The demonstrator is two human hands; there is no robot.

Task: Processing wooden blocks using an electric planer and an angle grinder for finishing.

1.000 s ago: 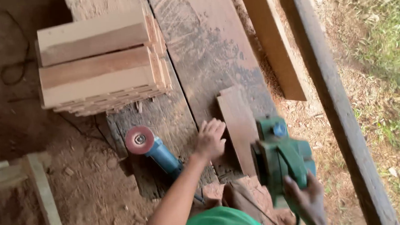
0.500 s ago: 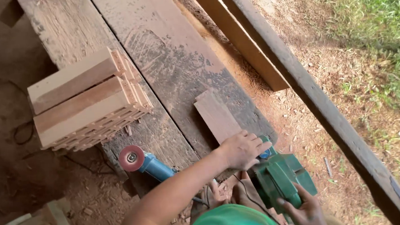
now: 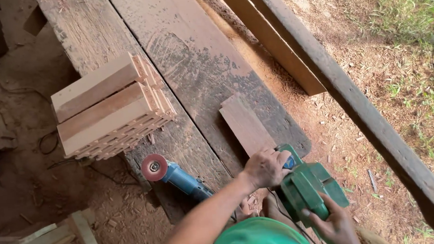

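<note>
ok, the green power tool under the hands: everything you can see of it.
The green power tool is a boxy handheld machine, likely a planer, with a green plastic-looking housing, a darker top handle and a small blue part at its front. It sits at the near end of the wide wooden plank, just behind a short loose board. The left hand presses on its front; the right hand grips the rear handle. A thin dark cord trails toward the person. Its underside is hidden.
</note>
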